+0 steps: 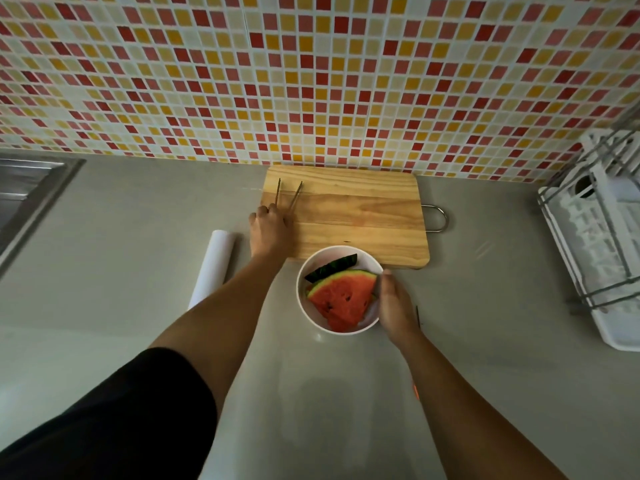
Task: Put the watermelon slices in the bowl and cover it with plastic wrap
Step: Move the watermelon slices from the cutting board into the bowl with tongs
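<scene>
A round white bowl [365, 263] stands upright on the grey counter [138, 237] and holds two watermelon slices. The top slice [341, 299] is a red wedge lying flat, with its green rind toward eleven o'clock and its tip toward five. The lower slice [332, 268] shows only dark rind at the bowl's twelve o'clock. The plastic wrap [212, 268] – a white roll on its side – lies at the bowl's nine o'clock, apart from it.

Grey counter [138, 209], kitchen things.
Roll [213, 268] left of left hand [268, 230], board [356, 216] under it; bowl [300, 296] against right hand [394, 306], rack [602, 237] beyond.
</scene>
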`<state>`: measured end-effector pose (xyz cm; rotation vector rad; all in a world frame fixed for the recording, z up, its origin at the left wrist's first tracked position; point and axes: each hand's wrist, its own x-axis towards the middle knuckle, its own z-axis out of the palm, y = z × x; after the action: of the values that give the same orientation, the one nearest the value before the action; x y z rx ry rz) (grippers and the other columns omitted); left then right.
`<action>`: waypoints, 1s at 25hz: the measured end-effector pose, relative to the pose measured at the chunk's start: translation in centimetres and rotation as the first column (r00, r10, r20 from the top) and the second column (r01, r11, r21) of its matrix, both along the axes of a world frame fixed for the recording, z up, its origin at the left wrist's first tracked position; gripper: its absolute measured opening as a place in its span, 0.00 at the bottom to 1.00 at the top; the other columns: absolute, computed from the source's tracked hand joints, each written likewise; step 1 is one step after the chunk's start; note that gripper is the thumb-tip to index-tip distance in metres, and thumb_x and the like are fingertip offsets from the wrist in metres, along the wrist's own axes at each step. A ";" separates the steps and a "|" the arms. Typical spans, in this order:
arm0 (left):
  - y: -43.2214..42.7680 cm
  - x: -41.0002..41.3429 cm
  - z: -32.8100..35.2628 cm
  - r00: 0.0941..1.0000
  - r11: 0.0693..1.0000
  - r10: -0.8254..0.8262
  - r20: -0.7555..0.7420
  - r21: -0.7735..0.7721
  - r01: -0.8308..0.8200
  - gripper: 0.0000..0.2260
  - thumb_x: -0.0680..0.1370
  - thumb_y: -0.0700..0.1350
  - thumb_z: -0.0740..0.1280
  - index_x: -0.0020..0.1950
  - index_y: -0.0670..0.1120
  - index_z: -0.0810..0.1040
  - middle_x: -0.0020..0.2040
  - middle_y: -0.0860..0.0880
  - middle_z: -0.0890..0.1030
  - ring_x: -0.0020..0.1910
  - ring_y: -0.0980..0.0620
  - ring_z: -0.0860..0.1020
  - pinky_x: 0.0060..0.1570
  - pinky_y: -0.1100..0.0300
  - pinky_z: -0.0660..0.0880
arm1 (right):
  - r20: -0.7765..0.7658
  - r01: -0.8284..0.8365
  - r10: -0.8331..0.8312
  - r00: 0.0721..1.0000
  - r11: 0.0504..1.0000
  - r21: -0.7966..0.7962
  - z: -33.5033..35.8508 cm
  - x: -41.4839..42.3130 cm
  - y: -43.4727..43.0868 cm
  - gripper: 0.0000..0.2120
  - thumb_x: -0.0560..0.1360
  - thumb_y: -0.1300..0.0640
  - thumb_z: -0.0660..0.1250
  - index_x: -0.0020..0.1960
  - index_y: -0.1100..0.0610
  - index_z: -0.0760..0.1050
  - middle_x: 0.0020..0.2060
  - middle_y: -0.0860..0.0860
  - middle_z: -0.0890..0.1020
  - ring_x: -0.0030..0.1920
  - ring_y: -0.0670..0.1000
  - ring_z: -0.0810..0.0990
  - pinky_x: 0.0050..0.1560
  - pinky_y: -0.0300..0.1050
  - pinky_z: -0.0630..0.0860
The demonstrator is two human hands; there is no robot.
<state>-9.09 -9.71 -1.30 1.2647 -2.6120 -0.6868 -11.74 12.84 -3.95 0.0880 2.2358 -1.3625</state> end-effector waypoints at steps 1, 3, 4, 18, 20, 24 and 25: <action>0.0 -0.4 -0.4 1.000 1.000 0.018 -0.017 0.014 -0.018 0.17 0.81 0.47 0.57 0.61 0.37 0.73 0.61 0.36 0.72 0.60 0.37 0.69 0.56 0.43 0.70 | -0.003 0.008 -0.008 1.000 1.000 -0.011 0.0 0.0 0.0 0.23 0.80 0.44 0.48 0.50 0.57 0.77 0.51 0.58 0.80 0.55 0.57 0.77 0.52 0.46 0.68; 0.0 -0.8 -1.0 0.999 0.999 0.038 -0.026 0.025 -0.038 0.17 0.81 0.49 0.57 0.60 0.38 0.74 0.61 0.38 0.71 0.61 0.38 0.68 0.56 0.42 0.71 | -0.005 0.009 -0.009 1.000 1.000 -0.015 -0.1 -0.1 0.0 0.24 0.80 0.44 0.48 0.53 0.58 0.77 0.52 0.57 0.80 0.55 0.56 0.77 0.54 0.47 0.69; 0.0 -1.0 -1.2 0.999 0.999 0.037 -0.026 0.029 -0.036 0.17 0.81 0.49 0.57 0.60 0.38 0.75 0.62 0.38 0.71 0.61 0.39 0.68 0.57 0.42 0.71 | -0.007 0.007 -0.007 1.000 1.000 -0.010 -0.2 -0.1 0.0 0.23 0.80 0.44 0.49 0.52 0.57 0.77 0.51 0.56 0.80 0.55 0.56 0.77 0.54 0.47 0.69; 10.3 9.4 1.6 0.897 0.445 0.271 -0.350 0.871 0.206 0.33 0.78 0.67 0.42 0.64 0.49 0.76 0.60 0.44 0.80 0.61 0.46 0.77 0.64 0.42 0.71 | -0.112 -0.078 0.087 0.990 0.994 0.081 1.3 0.7 0.5 0.20 0.80 0.46 0.48 0.35 0.52 0.69 0.42 0.53 0.77 0.45 0.52 0.74 0.44 0.43 0.63; 10.9 10.3 2.1 0.878 0.396 0.291 -0.379 0.884 0.250 0.33 0.78 0.66 0.41 0.66 0.48 0.75 0.60 0.44 0.81 0.60 0.46 0.78 0.64 0.42 0.71 | -0.147 -0.069 0.080 0.986 0.995 0.077 1.5 1.8 1.2 0.21 0.80 0.48 0.48 0.31 0.51 0.65 0.37 0.51 0.76 0.42 0.52 0.73 0.42 0.43 0.63; 11.8 13.0 2.0 0.910 0.420 0.211 -0.356 0.874 0.244 0.33 0.78 0.66 0.41 0.62 0.50 0.78 0.57 0.46 0.82 0.58 0.48 0.79 0.59 0.47 0.75 | -0.130 -0.101 0.111 0.985 0.992 0.082 1.5 4.4 2.9 0.20 0.80 0.50 0.48 0.31 0.49 0.63 0.39 0.53 0.74 0.43 0.52 0.72 0.44 0.43 0.64; 12.0 13.4 1.9 0.911 0.425 0.203 -0.359 0.871 0.249 0.33 0.78 0.66 0.41 0.62 0.50 0.78 0.56 0.45 0.82 0.58 0.48 0.79 0.59 0.46 0.75 | -0.126 -0.116 0.127 0.984 0.989 0.088 1.6 4.8 3.1 0.20 0.80 0.50 0.48 0.31 0.49 0.63 0.40 0.54 0.74 0.43 0.52 0.72 0.45 0.43 0.64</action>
<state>4.31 2.31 0.64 1.0172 -1.7988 -2.3150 -6.95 15.96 -2.38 -0.1120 2.3631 -1.2456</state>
